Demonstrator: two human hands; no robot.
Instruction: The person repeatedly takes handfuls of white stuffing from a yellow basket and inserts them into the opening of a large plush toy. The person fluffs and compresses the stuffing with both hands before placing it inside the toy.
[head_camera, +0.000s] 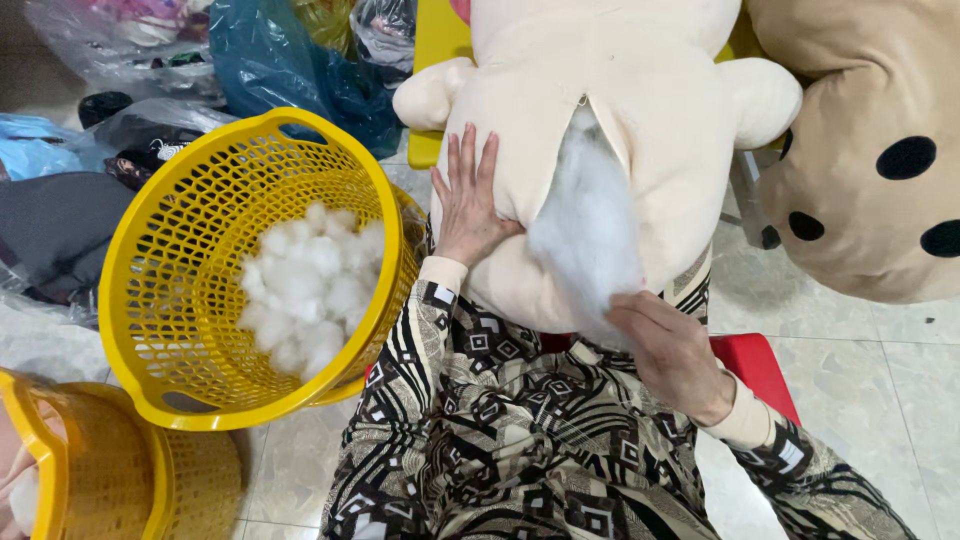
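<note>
Left hand (470, 200): I see it laid flat, fingers spread, palm pressed on the plush toy (640, 100) beside the seam; released, gripping nothing.
Right hand (672, 350): at the lower end of the opening, fingers curled into the white stuffing (585, 225) there; I read it as grasping a tuft, though the fingertips are hidden in the fibre.
Plush toy: cream, big, lying across my lap with its stubby limbs out to either side; belly seam split open, stuffing bulging from the gap.
Basket (150, 250): yellow plastic mesh, on the floor just left of my knee, a loose heap of white fill (310, 285) in its bottom.
Progress: body looks plump already, so I judge most of the filling is in; seam not closed, and fill remains in the basket.
Second basket (70, 470): yellow, lower left corner, partly out of view; contents unclear.
Brown plush (870, 170): tan with black spots, right of the cream toy, touching or nearly so.
Seat: red chair (755, 360) edge shows under my patterned clothing.
Floor (860, 370): pale marbled tiles.
Room: plastic bags (290, 60), blue and clear, piled at the top left with dark cloth bundles; cluttered workroom, no tabletop in view.
</note>
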